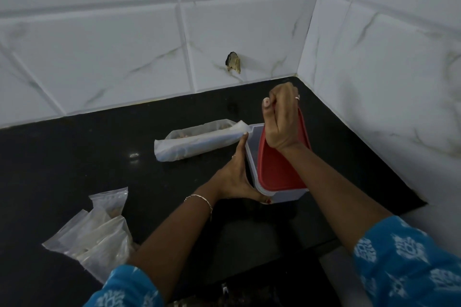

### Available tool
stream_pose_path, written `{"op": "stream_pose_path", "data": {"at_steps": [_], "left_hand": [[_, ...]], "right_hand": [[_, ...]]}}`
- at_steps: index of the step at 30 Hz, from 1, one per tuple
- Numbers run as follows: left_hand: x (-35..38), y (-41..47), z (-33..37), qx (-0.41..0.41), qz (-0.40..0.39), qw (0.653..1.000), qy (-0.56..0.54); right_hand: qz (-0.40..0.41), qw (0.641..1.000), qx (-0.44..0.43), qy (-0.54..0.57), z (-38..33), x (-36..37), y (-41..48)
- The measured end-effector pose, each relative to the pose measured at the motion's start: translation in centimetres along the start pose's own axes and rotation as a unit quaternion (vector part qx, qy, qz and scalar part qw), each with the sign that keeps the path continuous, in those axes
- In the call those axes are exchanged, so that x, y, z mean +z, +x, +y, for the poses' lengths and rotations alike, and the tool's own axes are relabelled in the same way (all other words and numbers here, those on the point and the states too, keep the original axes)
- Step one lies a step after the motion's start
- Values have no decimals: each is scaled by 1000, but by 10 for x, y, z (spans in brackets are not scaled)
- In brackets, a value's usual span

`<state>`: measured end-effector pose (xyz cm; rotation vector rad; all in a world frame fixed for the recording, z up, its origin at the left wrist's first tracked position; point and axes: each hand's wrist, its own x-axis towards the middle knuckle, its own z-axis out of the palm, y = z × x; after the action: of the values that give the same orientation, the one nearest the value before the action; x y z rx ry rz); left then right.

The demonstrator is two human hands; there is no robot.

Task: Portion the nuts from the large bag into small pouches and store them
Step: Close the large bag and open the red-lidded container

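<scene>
- Over by the tiled corner, on the black worktop, sits a clear plastic container with its red lid tilted up along one side, not seated flat.
- Right hand is curled around the far upper edge of the red lid, fingers closed on it, thumb up.
- Left hand is spread flat against the container's left wall, thumb at the near corner, bracing it.
- Just beside the container, to its left, lies the large bag, rolled into a long tube, with nuts showing faintly through the plastic; its end touches the container's far corner.
- Nearer the camera, well apart on the left, a loose heap of small pouches rests on the worktop; whether they hold nuts is hard to tell.
- Blue patterned sleeves frame the bottom.
</scene>
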<state>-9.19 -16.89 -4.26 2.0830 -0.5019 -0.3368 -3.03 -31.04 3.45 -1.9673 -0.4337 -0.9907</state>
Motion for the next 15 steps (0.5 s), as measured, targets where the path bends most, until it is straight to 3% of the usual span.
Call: {"op": "stream_pose_path", "data": {"at_steps": [8,15], "left_hand": [[-5,2,8,-17,-38,999,5],[-5,-2,12,-30,-44,999,-3]], "right_hand": [[66,993,-91,-21,-31,-43,22],[243,966,-5,-86,-16,-122,33]]}}
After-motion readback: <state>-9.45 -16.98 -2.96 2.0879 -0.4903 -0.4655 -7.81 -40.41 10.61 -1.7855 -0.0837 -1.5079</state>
